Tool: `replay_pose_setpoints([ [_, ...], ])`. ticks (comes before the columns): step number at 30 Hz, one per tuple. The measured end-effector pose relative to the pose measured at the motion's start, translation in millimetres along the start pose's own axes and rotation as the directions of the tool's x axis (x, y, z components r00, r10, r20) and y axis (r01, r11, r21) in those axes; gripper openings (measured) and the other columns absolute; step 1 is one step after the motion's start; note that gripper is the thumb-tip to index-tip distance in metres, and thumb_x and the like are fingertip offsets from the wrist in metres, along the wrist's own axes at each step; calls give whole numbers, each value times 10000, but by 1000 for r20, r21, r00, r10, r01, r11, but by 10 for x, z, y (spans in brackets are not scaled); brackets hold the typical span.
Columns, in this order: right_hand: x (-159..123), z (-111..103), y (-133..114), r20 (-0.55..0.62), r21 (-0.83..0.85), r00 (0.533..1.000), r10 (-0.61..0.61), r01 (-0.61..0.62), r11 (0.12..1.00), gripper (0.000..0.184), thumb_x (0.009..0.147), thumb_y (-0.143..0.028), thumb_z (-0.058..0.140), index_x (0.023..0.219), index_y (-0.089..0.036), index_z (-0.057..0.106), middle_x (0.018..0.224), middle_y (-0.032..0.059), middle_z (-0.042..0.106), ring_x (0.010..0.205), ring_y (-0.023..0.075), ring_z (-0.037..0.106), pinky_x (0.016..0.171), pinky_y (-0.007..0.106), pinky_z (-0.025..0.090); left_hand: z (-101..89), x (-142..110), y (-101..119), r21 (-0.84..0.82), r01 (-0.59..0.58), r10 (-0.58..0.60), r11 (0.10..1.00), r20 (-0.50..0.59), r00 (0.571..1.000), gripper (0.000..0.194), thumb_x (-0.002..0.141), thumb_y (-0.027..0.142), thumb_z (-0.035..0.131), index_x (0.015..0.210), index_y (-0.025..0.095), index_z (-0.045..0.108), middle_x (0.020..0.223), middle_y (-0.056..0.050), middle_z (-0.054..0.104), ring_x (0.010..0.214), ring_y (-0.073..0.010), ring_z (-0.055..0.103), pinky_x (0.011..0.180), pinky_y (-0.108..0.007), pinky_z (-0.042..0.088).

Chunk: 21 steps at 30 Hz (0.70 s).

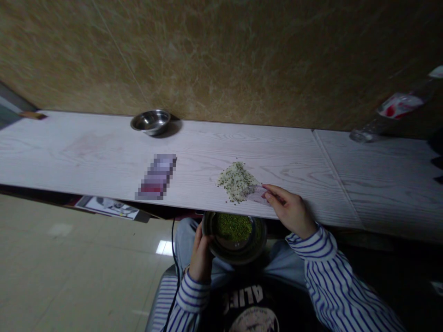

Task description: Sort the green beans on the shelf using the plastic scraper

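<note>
My right hand (290,210) pinches a clear plastic piece (254,193) with a curved edge, which looks like a protractor. Its far edge touches a pile of white grains mixed with green beans (237,180) on the table. Below the table's front edge, my left hand (201,256) grips the left rim of a metal bowl (238,256), fingers partly hidden by it. Green beans (233,227), probably mung beans, lie inside this bowl. It is held over my lap, just under the pile.
On the narrow pale wooden table (86,147) a small steel bowl (151,122) stands against the wall. A pixelated flat object (157,177) lies left of the pile. A plastic bottle (398,108) stands at the right. A black cable (176,258) hangs beside my left arm.
</note>
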State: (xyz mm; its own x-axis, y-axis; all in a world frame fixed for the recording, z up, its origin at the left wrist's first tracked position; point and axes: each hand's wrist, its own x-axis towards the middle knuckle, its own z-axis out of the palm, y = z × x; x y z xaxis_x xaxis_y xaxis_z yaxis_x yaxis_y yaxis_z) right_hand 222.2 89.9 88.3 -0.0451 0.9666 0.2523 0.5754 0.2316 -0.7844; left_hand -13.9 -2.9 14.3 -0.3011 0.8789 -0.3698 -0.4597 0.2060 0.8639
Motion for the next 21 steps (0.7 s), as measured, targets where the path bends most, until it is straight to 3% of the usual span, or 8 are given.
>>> replay_pose_setpoints([
  [9, -33, 26, -106, 73, -35, 997, -32, 34, 999, 313, 914, -269, 559, 1142, -205, 763, 1051, 84, 801, 928, 225, 765, 856, 348, 619, 1, -30, 19, -22, 68, -67, 997, 8, 998, 503, 749, 278, 649, 1252, 287, 665, 1258, -32, 718, 1215, -285, 617, 984, -377, 504],
  [13, -49, -15, -89, 49, -20, 999, -21, 22, 1000, 305, 916, -280, 565, 1137, -207, 763, 1026, 80, 806, 918, 224, 768, 835, 339, 623, -6, -26, 19, -24, 77, -77, 997, -3, 997, 506, 725, 289, 664, 1231, 272, 676, 1211, -48, 732, 1203, -308, 618, 954, -386, 520],
  [21, -85, -28, -33, 74, -23, 997, 3, -1, 1000, 322, 924, -288, 562, 1164, -190, 753, 1037, 88, 803, 919, 222, 767, 842, 334, 620, 18, -33, 12, -37, 32, -32, 999, 8, 999, 467, 744, 260, 647, 1209, 267, 685, 1301, -40, 695, 1301, -262, 553, 1077, -368, 434],
])
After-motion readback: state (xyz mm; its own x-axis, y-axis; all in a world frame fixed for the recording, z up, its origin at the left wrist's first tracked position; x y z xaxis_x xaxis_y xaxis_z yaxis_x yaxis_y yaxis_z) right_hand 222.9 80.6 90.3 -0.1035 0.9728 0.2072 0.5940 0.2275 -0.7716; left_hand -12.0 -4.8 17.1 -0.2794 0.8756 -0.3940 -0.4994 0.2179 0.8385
